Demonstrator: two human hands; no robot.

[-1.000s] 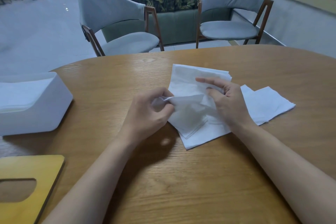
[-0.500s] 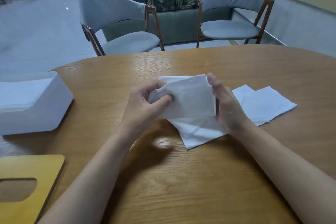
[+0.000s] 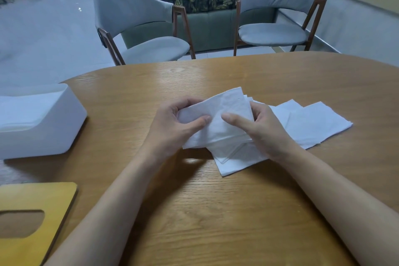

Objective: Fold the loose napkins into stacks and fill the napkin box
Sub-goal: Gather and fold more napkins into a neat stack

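Your left hand [image 3: 172, 127] and right hand [image 3: 261, 129] both pinch a soft crinkled white paper napkin [image 3: 224, 114], raised over flat square white napkins [image 3: 313, 123] on the oval woodgrain table [image 3: 216, 211]. Glossy white rounded napkin box [image 3: 54, 127] far left.

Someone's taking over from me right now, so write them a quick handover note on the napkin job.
Left hand: pinches the left end of the folded napkin bundle, thumb on top.
Right hand: holds the bundle's right side, thumb on top.
Loose napkins: flat on the table, under and right of the hands.
Napkin box: far left, open, apparently partly filled. The yellow lid lies off, near left.
Left to do: square this bundle, box it, fold the rest.
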